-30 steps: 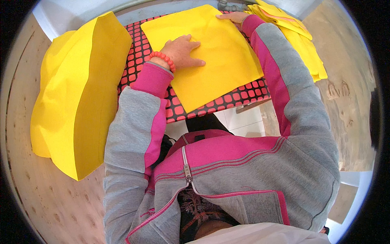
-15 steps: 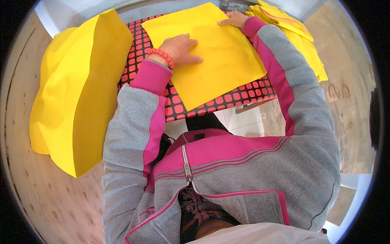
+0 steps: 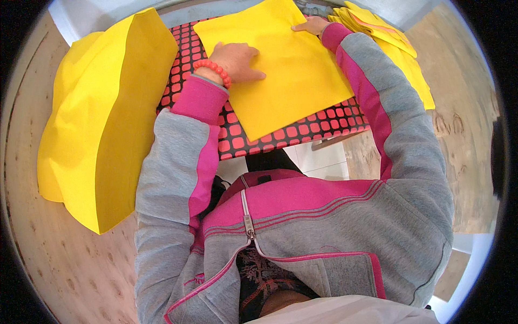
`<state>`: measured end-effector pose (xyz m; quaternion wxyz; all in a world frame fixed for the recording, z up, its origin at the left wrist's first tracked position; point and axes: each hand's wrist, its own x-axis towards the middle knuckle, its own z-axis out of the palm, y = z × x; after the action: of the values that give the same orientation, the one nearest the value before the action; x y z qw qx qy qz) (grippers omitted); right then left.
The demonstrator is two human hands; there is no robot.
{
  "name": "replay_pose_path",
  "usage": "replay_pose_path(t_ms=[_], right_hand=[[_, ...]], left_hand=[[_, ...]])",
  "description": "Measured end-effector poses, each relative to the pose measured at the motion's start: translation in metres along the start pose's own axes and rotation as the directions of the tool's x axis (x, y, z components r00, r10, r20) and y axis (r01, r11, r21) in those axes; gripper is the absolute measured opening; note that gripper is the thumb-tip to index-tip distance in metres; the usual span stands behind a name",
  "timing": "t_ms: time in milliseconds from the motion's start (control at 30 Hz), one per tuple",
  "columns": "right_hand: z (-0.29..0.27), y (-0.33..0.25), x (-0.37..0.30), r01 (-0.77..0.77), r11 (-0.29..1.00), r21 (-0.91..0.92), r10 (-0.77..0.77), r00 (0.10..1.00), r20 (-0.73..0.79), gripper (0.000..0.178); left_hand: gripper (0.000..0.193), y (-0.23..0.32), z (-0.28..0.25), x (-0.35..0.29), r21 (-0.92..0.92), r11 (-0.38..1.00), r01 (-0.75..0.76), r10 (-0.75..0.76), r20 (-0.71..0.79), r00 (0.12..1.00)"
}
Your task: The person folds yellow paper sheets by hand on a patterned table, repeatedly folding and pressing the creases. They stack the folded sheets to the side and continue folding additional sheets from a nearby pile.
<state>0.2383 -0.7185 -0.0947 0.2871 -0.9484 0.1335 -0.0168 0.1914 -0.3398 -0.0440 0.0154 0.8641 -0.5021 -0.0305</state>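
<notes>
Sheet: yellow sheet (image 3: 280,65) is laid flat on the red-checked surface (image 3: 302,127)
Left hand (image 3: 233,58): pressed flat on it, fingers released
Right hand (image 3: 310,25): rested at its far edge, nothing grasped
Left side: large yellow stack (image 3: 102,124)

The sheet (image 3: 280,65) under both hands is plain bright yellow, and it lies on a mat (image 3: 302,127) patterned with red rounded squares on a black ground. The big folded bag (image 3: 102,124) at the left and the stack of folded pieces (image 3: 388,38) at the right are the same plain yellow, the bag's shaded side a deeper, more golden tone. The left hand (image 3: 234,59) wears a bracelet (image 3: 213,70) of coral-red beads, the jacket sleeves (image 3: 178,156) are grey with magenta cuffs and stripes, and the floor (image 3: 65,270) is pale wood with a darker knotted grain.
</notes>
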Motion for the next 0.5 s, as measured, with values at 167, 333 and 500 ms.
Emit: replay_pose_path(t_ms=[167,333,500], right_hand=[[0.015,0.018,-0.007,-0.141,0.804,0.577,0.250,0.961,-0.114,0.032],[0.019,-0.007,-0.071,-0.279,0.523,0.805,0.372,0.925,0.079,0.021],[0.029,-0.051,-0.149,-0.237,0.459,0.856,0.325,0.942,0.087,0.031]], left_hand=[[0.067,-0.005,-0.011,-0.016,0.025,0.998,0.063,-0.054,-0.248,0.967],[0.067,0.015,-0.004,-0.051,-0.108,0.994,0.026,-0.069,-0.416,0.907],[0.069,0.080,0.005,-0.094,-0.099,0.993,0.062,-0.106,-0.536,0.837]])
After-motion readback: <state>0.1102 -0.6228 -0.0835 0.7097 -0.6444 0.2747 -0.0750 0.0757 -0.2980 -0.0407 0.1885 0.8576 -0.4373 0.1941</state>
